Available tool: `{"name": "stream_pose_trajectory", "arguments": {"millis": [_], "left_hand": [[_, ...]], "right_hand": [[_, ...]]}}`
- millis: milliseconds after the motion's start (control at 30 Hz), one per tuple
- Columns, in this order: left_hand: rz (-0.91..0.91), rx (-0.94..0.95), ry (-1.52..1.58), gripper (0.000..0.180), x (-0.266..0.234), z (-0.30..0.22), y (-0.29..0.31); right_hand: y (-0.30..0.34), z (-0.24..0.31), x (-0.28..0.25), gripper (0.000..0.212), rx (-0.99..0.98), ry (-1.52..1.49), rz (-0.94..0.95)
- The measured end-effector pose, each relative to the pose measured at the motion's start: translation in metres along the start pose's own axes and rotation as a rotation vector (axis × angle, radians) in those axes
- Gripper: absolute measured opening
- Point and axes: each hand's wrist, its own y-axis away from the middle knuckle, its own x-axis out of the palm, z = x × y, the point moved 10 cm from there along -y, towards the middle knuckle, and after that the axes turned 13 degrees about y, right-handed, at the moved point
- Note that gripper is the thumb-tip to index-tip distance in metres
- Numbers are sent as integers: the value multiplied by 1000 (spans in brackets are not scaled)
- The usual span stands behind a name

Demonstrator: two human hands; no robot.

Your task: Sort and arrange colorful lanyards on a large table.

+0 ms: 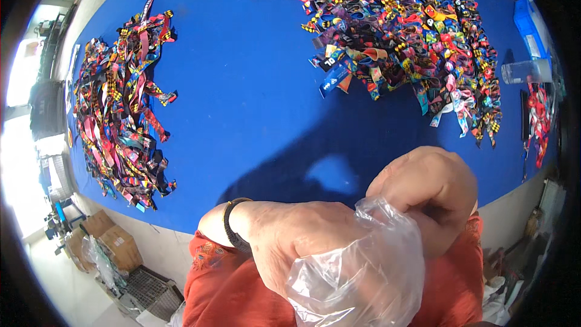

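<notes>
Close to my body, a crumpled clear plastic bag (363,272) is between my hands, above the table's near edge. My left hand (296,230), with a dark bracelet at the wrist, comes in from the left and grips the bag. Its fingers are partly covered by the plastic, blurred through the film. My right hand (426,191) is curled, with thumb and fingers closed on the bag's upper edge. I cannot make out anything inside the bag.
The blue table (242,103) carries a pile of colourful printed fabric straps (121,115) at left and a larger spread of straps (399,30) at far right. A clear plastic container (525,72) and blue tray (531,27) stand at the right edge. Cardboard boxes (112,239) lie lower left.
</notes>
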Motion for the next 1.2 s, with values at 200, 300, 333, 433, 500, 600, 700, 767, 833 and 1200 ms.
{"name": "stream_pose_trajectory", "arguments": {"millis": [200,300,333,433,500,600,700,767,833,1200], "left_hand": [[-55,61,89,36,12,24,16],[-56,51,106,34,17,22,18],[-61,47,105,33,16,26,15],[-23,35,164,30,13,12,22],[-16,24,161,28,36,11,26],[-12,7,157,26,34,23,15],[-26,-31,144,23,29,24,9],[-39,-64,144,22,28,43,-11],[-57,-99,149,21,36,37,-1],[-141,-250,37,17,61,66,-28]], "right_hand": [[-8,3,-6,7,84,-44,104],[-8,-2,-8,11,269,-240,124],[-10,4,-10,11,277,-232,115],[7,-6,-23,10,518,-195,-5],[7,-6,-27,11,514,-289,-99],[27,-10,-42,13,512,-234,-107],[47,-4,-57,6,505,-39,-106],[60,-3,-68,6,527,-4,-131],[75,-3,-76,6,530,23,-132],[152,-49,-138,14,696,329,-170]]}}
